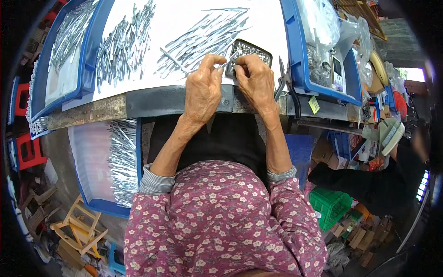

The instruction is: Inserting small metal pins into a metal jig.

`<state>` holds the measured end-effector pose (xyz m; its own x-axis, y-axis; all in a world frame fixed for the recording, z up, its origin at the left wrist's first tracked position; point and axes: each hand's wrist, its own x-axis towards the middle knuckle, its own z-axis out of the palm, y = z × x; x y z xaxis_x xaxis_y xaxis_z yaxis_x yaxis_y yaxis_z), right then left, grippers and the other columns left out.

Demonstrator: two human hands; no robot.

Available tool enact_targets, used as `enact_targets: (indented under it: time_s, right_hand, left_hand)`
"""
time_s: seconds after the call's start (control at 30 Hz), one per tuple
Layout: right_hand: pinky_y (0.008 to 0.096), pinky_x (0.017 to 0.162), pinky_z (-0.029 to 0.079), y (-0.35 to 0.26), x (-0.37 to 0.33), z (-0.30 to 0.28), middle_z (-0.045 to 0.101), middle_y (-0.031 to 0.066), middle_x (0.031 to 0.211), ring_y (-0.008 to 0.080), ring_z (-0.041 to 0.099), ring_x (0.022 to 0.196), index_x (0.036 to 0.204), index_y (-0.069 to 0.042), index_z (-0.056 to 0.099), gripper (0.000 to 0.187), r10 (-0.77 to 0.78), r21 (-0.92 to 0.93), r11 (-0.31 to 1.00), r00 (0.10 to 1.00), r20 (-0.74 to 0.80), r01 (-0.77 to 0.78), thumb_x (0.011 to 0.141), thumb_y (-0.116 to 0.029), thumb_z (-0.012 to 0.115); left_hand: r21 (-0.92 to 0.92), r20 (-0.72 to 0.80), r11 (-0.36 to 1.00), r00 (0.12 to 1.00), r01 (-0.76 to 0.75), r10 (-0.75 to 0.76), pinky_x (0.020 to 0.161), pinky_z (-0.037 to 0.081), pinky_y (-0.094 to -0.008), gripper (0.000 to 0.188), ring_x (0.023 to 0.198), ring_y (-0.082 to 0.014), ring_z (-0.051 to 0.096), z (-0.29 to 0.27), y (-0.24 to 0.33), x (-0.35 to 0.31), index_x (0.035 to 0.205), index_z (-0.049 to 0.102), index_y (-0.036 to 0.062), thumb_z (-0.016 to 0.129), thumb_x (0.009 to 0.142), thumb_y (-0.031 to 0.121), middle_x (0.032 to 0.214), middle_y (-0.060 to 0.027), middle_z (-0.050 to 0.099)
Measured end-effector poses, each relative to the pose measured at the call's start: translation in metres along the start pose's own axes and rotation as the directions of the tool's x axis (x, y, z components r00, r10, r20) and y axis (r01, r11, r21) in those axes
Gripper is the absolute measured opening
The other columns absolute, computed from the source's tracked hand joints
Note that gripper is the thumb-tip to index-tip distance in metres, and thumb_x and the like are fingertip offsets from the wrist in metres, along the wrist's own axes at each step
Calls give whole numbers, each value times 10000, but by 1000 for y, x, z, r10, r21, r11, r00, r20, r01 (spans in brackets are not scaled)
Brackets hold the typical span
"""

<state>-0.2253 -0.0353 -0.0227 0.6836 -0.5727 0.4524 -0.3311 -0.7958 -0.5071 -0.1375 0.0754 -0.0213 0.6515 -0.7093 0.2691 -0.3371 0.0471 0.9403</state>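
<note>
So the left hand (204, 90) has its fingertips pinched on a thin silver strip (224, 65), right between both hands. The right hand's (257, 83) fingers are curled in beside a dark tray (271, 57) of small metal bits; can't tell what they're gripping. Pliers (288, 77) lie nearby.

Red stools (32, 162) and a wooden chair (82, 234) at left, a bright opening (413, 74), perhaps a window, right
</note>
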Motion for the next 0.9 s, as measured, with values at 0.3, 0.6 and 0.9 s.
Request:
enact_targets:
  time_s: [0.3, 0.6, 0.9]
  right_hand:
    - [402, 544, 421, 0, 5, 4, 528, 160, 677, 337, 540, 617, 747, 11, 524, 71, -171, -137, 974, 983, 60, 178, 698, -5, 573]
    - [391, 557, 449, -3, 2, -6, 562, 184, 699, 344, 542, 569, 800, 22, 532, 75, 141, 145, 981, 989, -49, -132, 794, -46, 500]
    - [173, 517, 409, -4, -3, -16, 592, 25, 720, 36, 485, 577, 798, 3, 563, 38, 372, 718, 626, 926, 66, -303, 776, -21, 582]
  left_hand:
    - [-221, 53, 962, 987, 163, -155, 425, 268, -234, 119, 461, -34, 314, -3, 9, 1, 922, 542, 5, 493, 815, 24, 496, 35, 388]
    - [-452, 121, 848, 961, 277, -249, 409, 267, -176, 132, 450, -10, 336, 3, 8, 11, 933, 529, -23, 488, 825, 41, 509, 49, 428]
    - [-529, 163, 786, 948, 319, -275, 378, 235, -164, 136, 427, -8, 331, 16, 9, 15, 930, 528, -43, 504, 815, 26, 507, 37, 438]
